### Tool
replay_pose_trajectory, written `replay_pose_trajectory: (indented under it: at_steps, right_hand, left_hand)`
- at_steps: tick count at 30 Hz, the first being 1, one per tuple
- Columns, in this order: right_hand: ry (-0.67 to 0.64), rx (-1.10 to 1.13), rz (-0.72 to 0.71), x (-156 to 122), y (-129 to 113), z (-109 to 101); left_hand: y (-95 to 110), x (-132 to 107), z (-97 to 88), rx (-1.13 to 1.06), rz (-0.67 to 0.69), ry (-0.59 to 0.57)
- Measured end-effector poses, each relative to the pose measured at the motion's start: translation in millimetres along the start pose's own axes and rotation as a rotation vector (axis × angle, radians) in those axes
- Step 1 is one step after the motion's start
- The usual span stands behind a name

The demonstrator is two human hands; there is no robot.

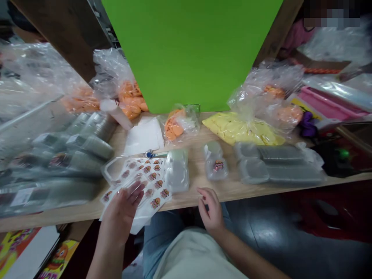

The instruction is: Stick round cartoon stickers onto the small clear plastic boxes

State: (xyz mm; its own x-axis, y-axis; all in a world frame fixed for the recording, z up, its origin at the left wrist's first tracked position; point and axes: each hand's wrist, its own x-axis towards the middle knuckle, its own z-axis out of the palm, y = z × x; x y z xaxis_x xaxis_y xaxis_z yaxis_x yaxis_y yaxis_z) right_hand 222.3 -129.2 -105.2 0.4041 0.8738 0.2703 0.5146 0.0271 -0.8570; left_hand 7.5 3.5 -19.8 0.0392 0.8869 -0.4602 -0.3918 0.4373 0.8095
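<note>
My left hand is closed on a clear plastic container, its outline faint over the sheets below. Under it lie sticker sheets printed with small burger characters. My right hand hovers at the table edge, fingers loosely bent and thumb apart, with nothing visible in it. Between the hands stands a stack of clear two-part containers. Beyond my right hand, another clear container bears a burger sticker on its nearer half.
Bundled containers lie right, and many packed containers fill the left. Behind are white sheets, a bag of orange pieces, a yellow bag and a green panel. A blue-ended pen-like item lies above the stickers.
</note>
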Motion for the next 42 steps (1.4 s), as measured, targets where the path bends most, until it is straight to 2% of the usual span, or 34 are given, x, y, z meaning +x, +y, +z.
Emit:
replay_pose_trajectory:
  at_steps: [3, 5, 10, 12, 15, 17, 22, 27, 31, 35, 38, 42]
  right_hand:
    - [0.074, 0.056, 0.1, 3, 9, -10]
    - [0.044, 0.161, 0.188, 6, 2, -13]
    - [-0.264, 0.744, 0.429, 28, -55, 1]
    - [-0.3, 0.91, 0.51, 39, -73, 9]
    - [-0.268, 1.013, 0.623, 45, -79, 16]
    - [-0.322, 1.062, 0.668, 42, -72, 16]
    - [-0.426, 0.976, 0.685, 15, -54, 13]
    - [-0.493, 0.982, 0.817, -10, -51, 21]
    - [-0.537, 0.968, 0.748, -6, -51, 19]
    - [-0.452, 0.939, 0.685, 25, -48, 0]
    - [-0.389, 0.894, 0.645, 44, -48, -11]
    - [-0.405, 0.889, 0.683, 44, -52, -12]
  left_hand:
    - [1, 0, 12.0, -0.003, 0.016, -0.029]
    - [-2, -2, 23.2, -0.027, 0.038, -0.068]
    - [-27, -20, 57.4, -0.161, 0.042, -0.128]
    - [-38, -30, 65.2, -0.181, 0.03, -0.155]
    - [-48, -41, 60.6, -0.129, -0.012, -0.229]
    - [-49, -43, 47.6, -0.072, -0.022, -0.248]
    - [-48, -37, 8.4, -0.013, -0.039, -0.111]
    - [-54, -33, -7.4, 0.102, -0.028, -0.046]
    - [-49, -30, -7.8, 0.056, -0.009, -0.065]
    - [-28, -22, -2.3, 0.011, 0.039, -0.174]
    - [-15, -12, 8.0, 0.011, 0.055, -0.202]
    - [-12, 6, 26.1, 0.003, 0.085, -0.168]
